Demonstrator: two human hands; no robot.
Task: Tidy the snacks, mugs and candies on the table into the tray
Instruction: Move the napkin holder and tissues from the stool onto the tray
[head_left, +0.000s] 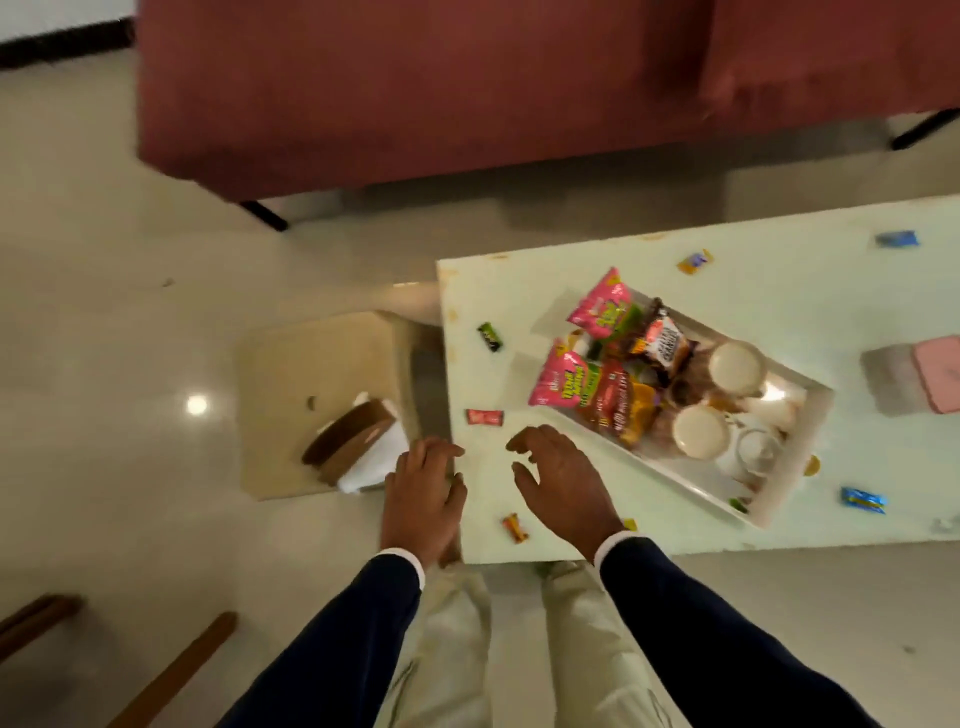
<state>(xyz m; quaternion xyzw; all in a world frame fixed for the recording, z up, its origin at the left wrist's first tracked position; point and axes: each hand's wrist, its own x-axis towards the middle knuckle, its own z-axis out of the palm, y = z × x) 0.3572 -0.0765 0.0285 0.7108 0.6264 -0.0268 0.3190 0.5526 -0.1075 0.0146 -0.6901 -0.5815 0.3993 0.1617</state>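
A pale tiled floor (130, 260) runs under a dark red sofa (415, 93) at the top and a white table (779, 270) set at a slant on the right. Beside the table's left edge stands a low beige stool (291, 364) with a brown-and-white object on it; a narrow strip of floor separates the two.

On the table a white tray (800, 447) lies at an angle, its near corner close to the front edge. It holds pink snack packets (566, 379), a red packet (615, 400), a dark packet (662, 343) and two pale mugs (698, 431) among other cups.

Loose candies lie on the open tabletop around it: a green one (489, 336) near the left edge, a red one (484, 417) just beyond the fingers, an orange one (515, 527) by the front edge, a blue one (862, 500) right of the tray, and two more (695, 261) toward the far side. A pink box (937, 379) sits at the right border.

The left hand (423, 493) hovers over the table's near left corner, fingers relaxed and holding nothing. The right hand (563, 488) is above bare tabletop just left of the tray, fingers loosely spread and slightly bent, empty.
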